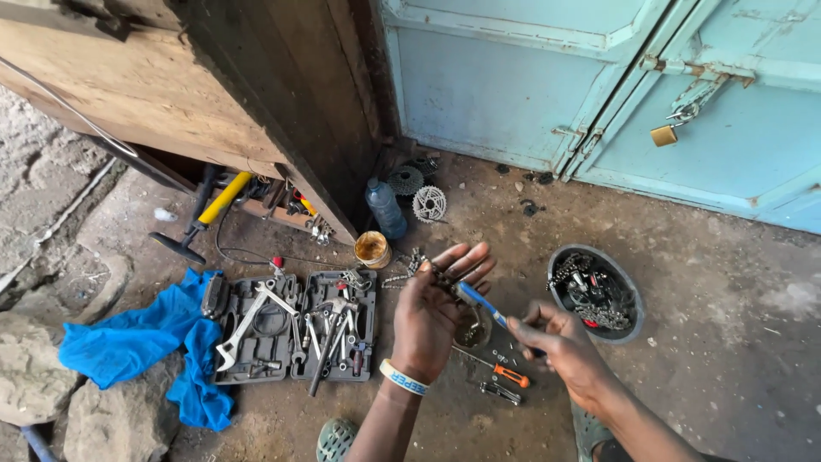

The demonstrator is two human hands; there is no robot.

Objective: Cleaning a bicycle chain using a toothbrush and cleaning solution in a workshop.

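Hands over a floor of bicycle parts

Left hand [436, 304], centre frame, spread flat, palm up, cradling a small metal part. Right hand [560, 342] pinches a blue-handled tool [479, 299] whose tip meets that palm. Plastic bottle [385, 208] and yellow tin [373, 249] stand upper centre; open tool case [291, 329] lies at left.

Open tool case [291, 329], blue cloth [145, 342], padlocked door [599, 94]
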